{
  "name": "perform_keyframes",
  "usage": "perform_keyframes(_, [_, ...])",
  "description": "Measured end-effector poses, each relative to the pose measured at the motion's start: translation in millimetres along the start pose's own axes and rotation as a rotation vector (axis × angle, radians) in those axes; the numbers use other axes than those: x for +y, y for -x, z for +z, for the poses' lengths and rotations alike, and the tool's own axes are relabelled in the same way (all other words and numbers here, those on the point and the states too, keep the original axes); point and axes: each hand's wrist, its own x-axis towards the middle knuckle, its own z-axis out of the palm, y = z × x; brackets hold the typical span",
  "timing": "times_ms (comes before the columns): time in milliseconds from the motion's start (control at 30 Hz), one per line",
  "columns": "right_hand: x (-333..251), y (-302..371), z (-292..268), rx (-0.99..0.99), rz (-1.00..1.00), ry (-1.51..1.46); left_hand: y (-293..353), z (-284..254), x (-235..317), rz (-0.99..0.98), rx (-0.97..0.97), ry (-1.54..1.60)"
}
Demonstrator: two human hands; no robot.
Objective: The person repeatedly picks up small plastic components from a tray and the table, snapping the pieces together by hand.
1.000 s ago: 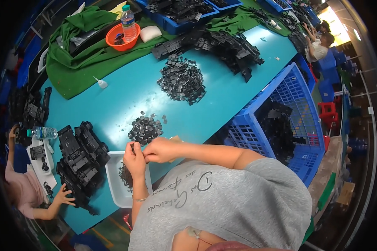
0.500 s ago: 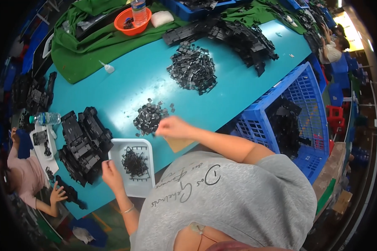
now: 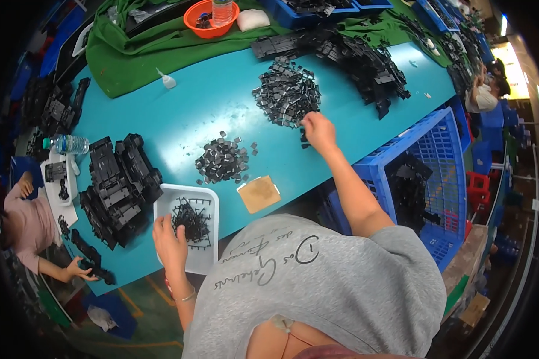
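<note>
My right hand (image 3: 319,133) is closed in a pinch at the near right edge of a large pile of small black plastic pieces (image 3: 284,93). Whatever lies between its fingertips is hidden; a few dark pieces (image 3: 305,141) show just below them. Over the left side of a white tray (image 3: 208,258) my left hand (image 3: 171,240) is held with fingers stretched and apart, nothing seen in it. Thin black plastic parts (image 3: 191,221) lie heaped in that tray. A smaller pile of black pieces (image 3: 223,160) sits between the tray and the large pile.
Black moulded assemblies (image 3: 117,185) stand left of the tray, more (image 3: 353,63) at the far right. A tan pad (image 3: 259,194) lies near the front edge. A blue crate (image 3: 374,179) stands to the right. A co-worker's hand (image 3: 81,269) is at the left.
My right hand has moved from the smaller pile to the large pile, uncovering the tan pad. My left hand has opened from a pinch and shifted slightly toward the tray. The view has shifted slightly.
</note>
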Motion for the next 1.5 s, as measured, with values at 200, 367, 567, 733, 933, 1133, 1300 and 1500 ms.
perform_keyframes(200, [-26,3,-33,-0.035,0.257,-0.918,-26,-9,34,0.014,0.005,0.468])
perform_keyframes(367, [-94,24,-41,-0.261,0.621,-1.667,-64,32,99,0.104,-0.405,1.145])
perform_keyframes(567, [-143,60,-18,-0.485,0.533,-1.728,-69,59,152,-0.065,-0.358,1.551])
perform_keyframes(733, [-154,65,-21,-0.485,0.326,-1.349,-73,62,143,-0.123,-0.333,1.638])
perform_keyframes(933, [-161,49,-41,-0.599,-0.100,-0.782,-74,60,127,-0.032,-0.278,1.522])
perform_keyframes(1133, [-164,55,-29,-0.511,0.044,-0.886,-72,46,129,-0.009,-0.418,1.534])
perform_keyframes(1300, [-163,47,-38,-0.554,-0.047,-0.653,-69,44,123,-0.001,-0.338,1.296])
perform_keyframes(1500, [-177,37,-53,-0.667,-0.314,-0.286,-72,30,115,0.114,-0.309,1.021])
